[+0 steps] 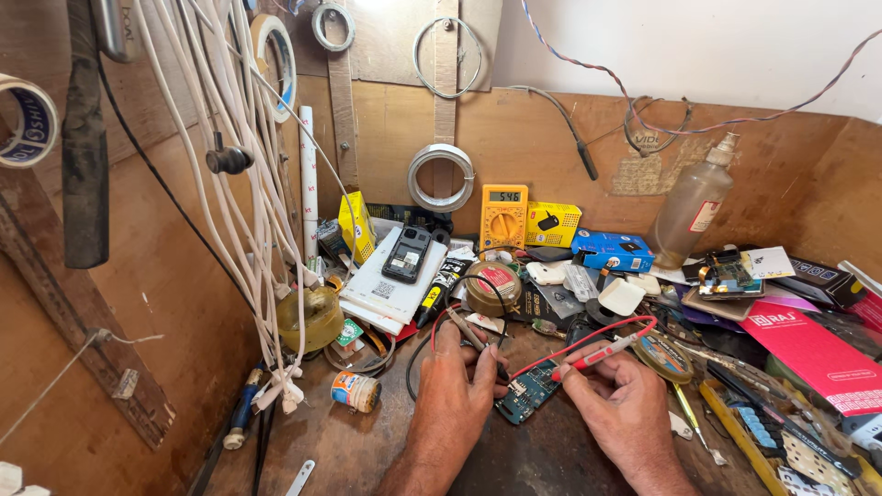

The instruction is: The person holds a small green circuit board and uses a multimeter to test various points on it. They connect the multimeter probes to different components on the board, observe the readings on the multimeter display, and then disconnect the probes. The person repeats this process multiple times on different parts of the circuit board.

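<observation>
Probes pinched, tips on PCB.

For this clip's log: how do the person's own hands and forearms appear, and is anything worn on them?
Both forearms are bare, with no sleeves in view. The left hand and right hand wear no gloves; no rings, watch or bands are visible. Fingernails are short.

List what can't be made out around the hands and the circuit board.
- Circuit board: head view; left hand and right hand cover its edges, parts too small to tell.
- Black probe: tip hidden behind left fingers.
- Red probe: contact point too small.
- Forearms: cut off by bottom edge.
</observation>
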